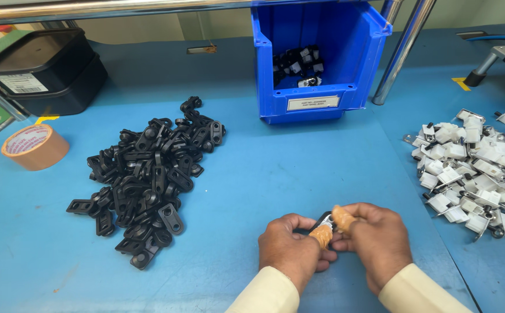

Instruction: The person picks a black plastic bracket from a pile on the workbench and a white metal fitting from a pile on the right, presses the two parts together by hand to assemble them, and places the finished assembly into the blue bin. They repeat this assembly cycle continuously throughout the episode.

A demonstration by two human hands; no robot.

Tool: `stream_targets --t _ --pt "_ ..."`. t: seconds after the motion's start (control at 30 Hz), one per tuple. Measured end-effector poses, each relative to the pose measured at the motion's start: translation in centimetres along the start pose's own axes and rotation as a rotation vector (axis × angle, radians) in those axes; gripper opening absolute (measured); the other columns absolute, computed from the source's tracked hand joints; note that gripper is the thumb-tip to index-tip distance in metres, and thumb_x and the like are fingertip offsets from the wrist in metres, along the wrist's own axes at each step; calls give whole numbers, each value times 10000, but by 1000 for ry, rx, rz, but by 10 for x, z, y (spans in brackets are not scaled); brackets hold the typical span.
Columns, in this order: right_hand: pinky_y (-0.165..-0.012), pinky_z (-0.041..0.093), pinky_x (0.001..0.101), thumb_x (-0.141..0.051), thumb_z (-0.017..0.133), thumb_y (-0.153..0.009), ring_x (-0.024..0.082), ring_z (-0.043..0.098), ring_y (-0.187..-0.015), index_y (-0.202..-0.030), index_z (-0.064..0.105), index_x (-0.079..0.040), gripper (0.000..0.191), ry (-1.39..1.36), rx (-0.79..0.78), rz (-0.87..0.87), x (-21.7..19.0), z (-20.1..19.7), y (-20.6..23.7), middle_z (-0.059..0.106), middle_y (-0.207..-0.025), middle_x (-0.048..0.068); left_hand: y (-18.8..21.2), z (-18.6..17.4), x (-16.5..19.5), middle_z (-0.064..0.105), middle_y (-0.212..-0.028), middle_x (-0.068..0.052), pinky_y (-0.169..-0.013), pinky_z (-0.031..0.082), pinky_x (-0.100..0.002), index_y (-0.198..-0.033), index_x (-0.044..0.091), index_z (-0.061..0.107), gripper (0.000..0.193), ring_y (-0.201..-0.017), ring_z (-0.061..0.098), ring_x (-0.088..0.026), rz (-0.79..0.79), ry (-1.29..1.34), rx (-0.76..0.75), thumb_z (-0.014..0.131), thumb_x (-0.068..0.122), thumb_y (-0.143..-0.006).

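We hold a small black piece (324, 221) low on the blue table (275, 174), pinched tight between our left hand (292, 246) and right hand (374, 237), its long side tilting up toward the right hand's fingers.

A blue bin (327, 87) stands at the back of the blue counter (299, 174), a tape roll (34, 146) and stacked black tubs (44, 72) sit far left.
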State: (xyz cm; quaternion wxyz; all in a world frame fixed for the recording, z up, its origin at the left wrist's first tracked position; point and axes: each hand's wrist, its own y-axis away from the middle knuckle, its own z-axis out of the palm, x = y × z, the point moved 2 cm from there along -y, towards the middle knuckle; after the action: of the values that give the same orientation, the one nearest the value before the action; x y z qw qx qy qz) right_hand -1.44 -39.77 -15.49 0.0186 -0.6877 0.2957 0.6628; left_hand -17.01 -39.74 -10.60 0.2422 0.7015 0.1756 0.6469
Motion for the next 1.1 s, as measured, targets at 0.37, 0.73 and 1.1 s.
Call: stream_targets --t 0.37,0.73,1.1 --pt "-708 585 338 -59 665 -916 198 711 -769 -1206 726 4 302 66 -122 -106 -3 -11 9 774 -899 131 0 4 4 804 -867 -139 -617 664 -285 -1118 -2 715 272 -701 788 -180 30 -21 -5 584 -65 -889" --pt "-688 576 319 -134 601 -994 186 696 -769 -1192 733 9 278 -41 -220 116 -23 -26 2 753 -920 121 -5 6 -6 792 -877 -63 -662 640 -264 -1345 121 634 591 -731 767 -131 442 -264 -56 881 115 -808" --pt "-655 579 319 -152 598 -1011 194 687 -719 -1116 703 60 259 -17 -166 123 -25 -20 5 732 -890 156 -2 8 7 770 -783 -56 -598 594 -291 -1155 113 709 346 -665 768 -139 446 -420 12 652 -71 -867"
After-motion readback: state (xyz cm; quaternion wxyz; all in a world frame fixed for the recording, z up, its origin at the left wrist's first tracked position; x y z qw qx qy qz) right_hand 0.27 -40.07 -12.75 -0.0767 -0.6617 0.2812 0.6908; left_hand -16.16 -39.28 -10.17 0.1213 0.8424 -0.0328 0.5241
